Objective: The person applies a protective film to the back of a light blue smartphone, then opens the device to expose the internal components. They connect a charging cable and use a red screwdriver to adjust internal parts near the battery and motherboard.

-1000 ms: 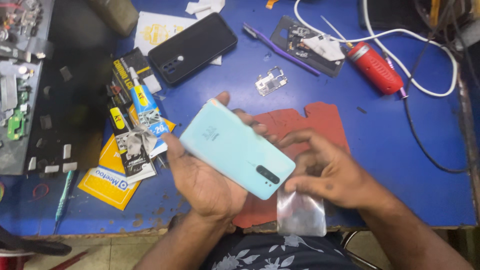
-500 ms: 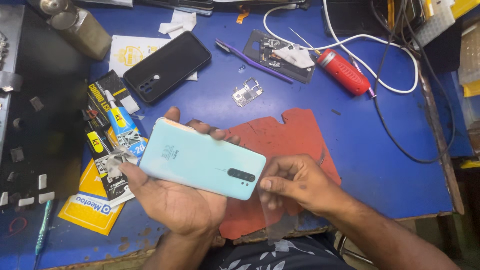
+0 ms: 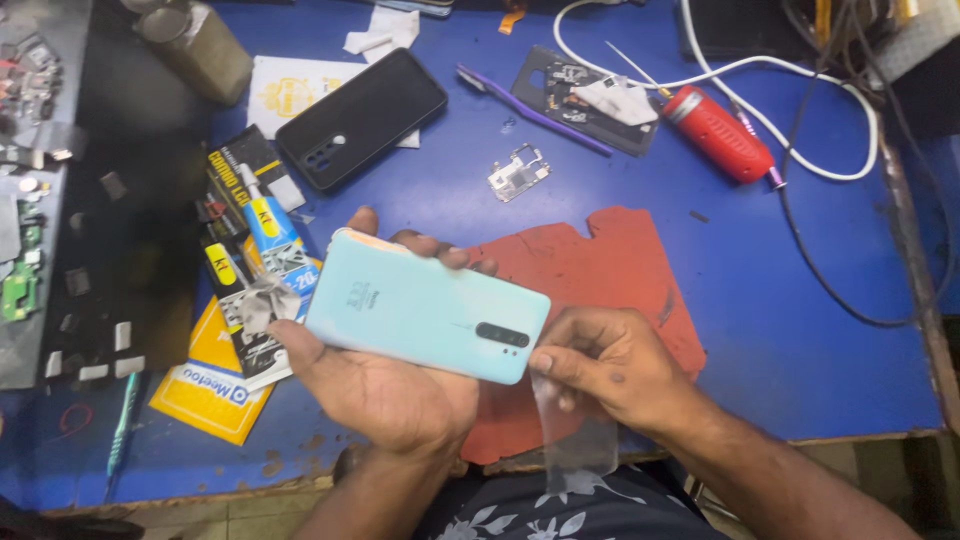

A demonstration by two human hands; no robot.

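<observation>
Left hand (image 3: pixel 385 385): palm up, half open, cupped under the phone (image 3: pixel 425 305), thumb hooked over the near left edge, fingertips showing past the far edge. Right hand (image 3: pixel 610 365): mostly closed, thumb and forefinger pinched on the top of a clear film (image 3: pixel 580 435), just beside the phone's camera end.

Holds the phone back-up, pale mint, above the table's (image 3: pixel 820 340) front edge, partly over the red mat (image 3: pixel 610 270). Lies almost level, camera strip toward the right hand.

Compared with a second ago: sloped steeply then, camera end low toward the body; tipped flatter half a second ago; close to level now and a little lower in view. Same cupped grip underneath throughout. Right hand in much the same place at the camera end, same pinch. Film hanging limp below that pinch, over the table edge and the patterned shirt, apart from the phone's back. Cannot tell whether any corner of it touches the phone's underside.

So, judging by that: back cover bare and turned up to the eye, film loose in the right hand rather than on the phone.

Around them: black phone (image 3: pixel 362 115) face down at the far left, glue tube (image 3: pixel 262 215) just left of the held phone, yellow card (image 3: pixel 210 385) beneath the left wrist's side, small metal part (image 3: pixel 518 173) beyond the mat, purple brush (image 3: pixel 530 108), red tool (image 3: pixel 715 133) with a white cable (image 3: pixel 800 100).
</observation>
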